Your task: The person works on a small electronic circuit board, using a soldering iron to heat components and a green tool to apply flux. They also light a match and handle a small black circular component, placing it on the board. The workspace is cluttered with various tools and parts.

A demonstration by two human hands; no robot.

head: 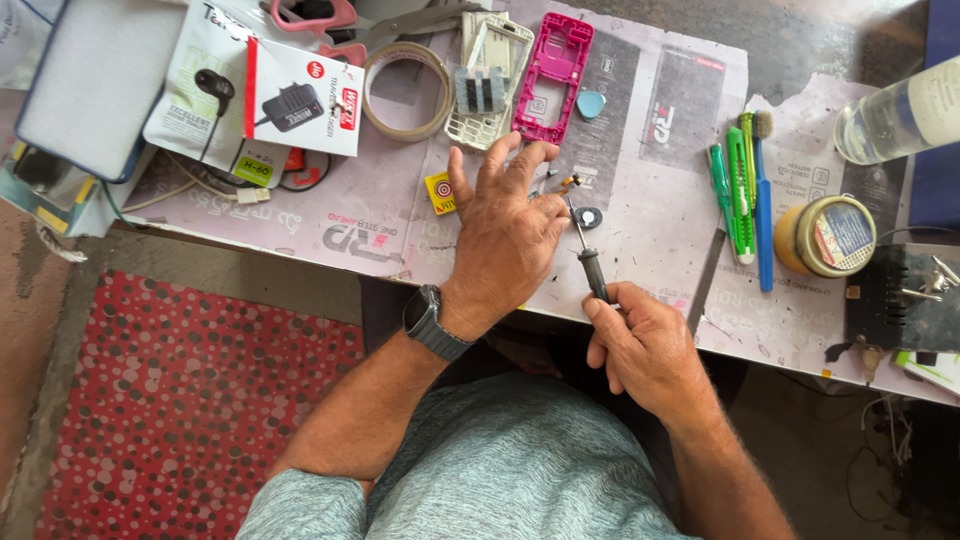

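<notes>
Two hands work at a bench: the right hand (650, 345) pinches a slim, rigid screwdriver (588, 250) by its grip, the left hand (505, 235) spread flat over tiny, easily lost parts (568, 183).

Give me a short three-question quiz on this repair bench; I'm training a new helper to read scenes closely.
1. True or false: the right hand holds a screwdriver.
2. Which lies closest to the left hand's fingertips? A) pink phone frame B) tape roll C) blue toothbrush
3. What is worn on the left wrist?

Key:
1. True; the fingers grip its black handle, and the tip points toward small parts by the left hand.
2. A.
3. A dark wristwatch.
</notes>
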